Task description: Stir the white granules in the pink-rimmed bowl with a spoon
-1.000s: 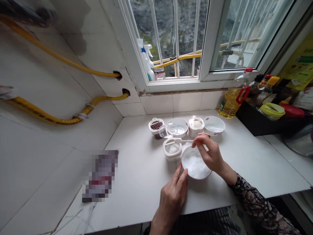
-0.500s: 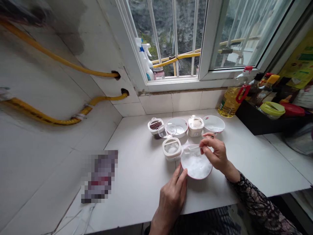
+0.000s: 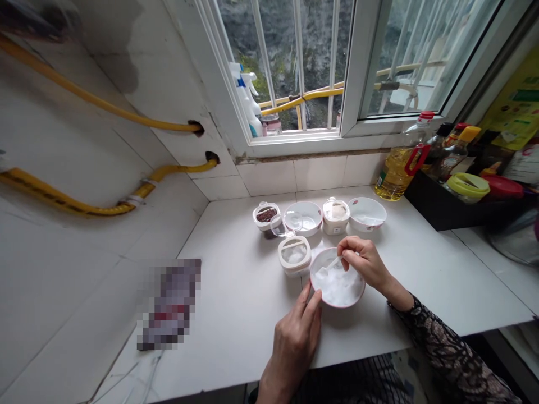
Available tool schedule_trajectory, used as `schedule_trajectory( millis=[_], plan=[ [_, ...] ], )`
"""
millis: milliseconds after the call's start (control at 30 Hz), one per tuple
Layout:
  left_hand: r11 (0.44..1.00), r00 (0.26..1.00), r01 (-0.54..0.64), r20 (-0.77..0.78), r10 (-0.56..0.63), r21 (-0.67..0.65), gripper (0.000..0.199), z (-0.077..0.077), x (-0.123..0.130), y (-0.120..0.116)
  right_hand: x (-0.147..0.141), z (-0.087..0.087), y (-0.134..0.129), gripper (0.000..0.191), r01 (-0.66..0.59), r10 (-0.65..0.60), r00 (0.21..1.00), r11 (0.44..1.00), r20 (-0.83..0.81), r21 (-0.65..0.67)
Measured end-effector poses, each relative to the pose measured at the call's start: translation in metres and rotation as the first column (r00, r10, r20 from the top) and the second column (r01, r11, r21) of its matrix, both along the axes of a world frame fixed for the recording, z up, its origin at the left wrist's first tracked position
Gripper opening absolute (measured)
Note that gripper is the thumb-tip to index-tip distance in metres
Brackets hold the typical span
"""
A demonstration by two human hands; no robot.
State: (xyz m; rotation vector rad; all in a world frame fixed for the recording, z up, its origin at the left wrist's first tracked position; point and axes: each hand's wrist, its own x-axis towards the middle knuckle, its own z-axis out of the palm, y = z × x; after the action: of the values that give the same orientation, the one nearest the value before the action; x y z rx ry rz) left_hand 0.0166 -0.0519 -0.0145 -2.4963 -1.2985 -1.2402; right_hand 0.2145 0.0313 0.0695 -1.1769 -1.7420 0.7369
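Observation:
My right hand (image 3: 362,259) pinches the handle of a small white spoon (image 3: 330,266). The spoon's scoop end rests at the white contents on the left side of a pink-rimmed bowl (image 3: 364,285). My left hand (image 3: 297,331) has its fingertips on the bowl's left rim, gripping it at the edge. White powder or grains (image 3: 339,290) spread over the inside of the bowl. Just left of it stands a small jar (image 3: 295,256), with white contents and its clear lid tipped back.
Behind are a jar of dark reddish bits (image 3: 266,215), a white bowl (image 3: 304,226), a jar of pale powder (image 3: 336,216) and another bowl (image 3: 367,215). An oil bottle (image 3: 393,174) stands beside a black condiment box (image 3: 433,209). A blurred-out item (image 3: 170,303) lies left.
My right hand has shifted a little left and tilted the spoon, bringing its scoop end down from near the far rim. My left hand stays at the bowl.

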Motion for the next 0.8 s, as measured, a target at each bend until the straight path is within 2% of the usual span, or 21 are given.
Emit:
schedule_trajectory(
  millis=[233,400,533,700,800],
  plan=[
    [1.000,1.000,-0.003,-0.004,0.003,0.008,0.033,-0.001,0.001,0.000,0.001,-0.002,0.003,0.016,-0.001,-0.011,0.993,0.995,-0.117,-0.103],
    [1.000,1.000,-0.002,0.002,0.002,0.010,0.032,0.001,0.001,0.000,0.002,-0.007,0.004,0.019,0.019,-0.022,0.998,0.998,0.058,0.054],
    [1.000,1.000,0.003,0.006,-0.003,0.000,0.034,0.001,0.001,-0.001,0.002,-0.009,0.004,0.020,-0.009,-0.007,0.992,0.992,0.123,0.126],
    [1.000,1.000,0.000,0.000,0.000,0.009,0.035,0.001,0.001,0.000,0.002,-0.009,0.004,0.021,-0.140,0.082,0.972,0.954,0.222,0.263],
    [1.000,1.000,0.002,0.003,-0.002,0.007,0.034,0.001,0.001,0.000,0.003,-0.008,0.004,0.021,-0.163,0.080,0.965,0.929,0.251,0.332]
  ],
)
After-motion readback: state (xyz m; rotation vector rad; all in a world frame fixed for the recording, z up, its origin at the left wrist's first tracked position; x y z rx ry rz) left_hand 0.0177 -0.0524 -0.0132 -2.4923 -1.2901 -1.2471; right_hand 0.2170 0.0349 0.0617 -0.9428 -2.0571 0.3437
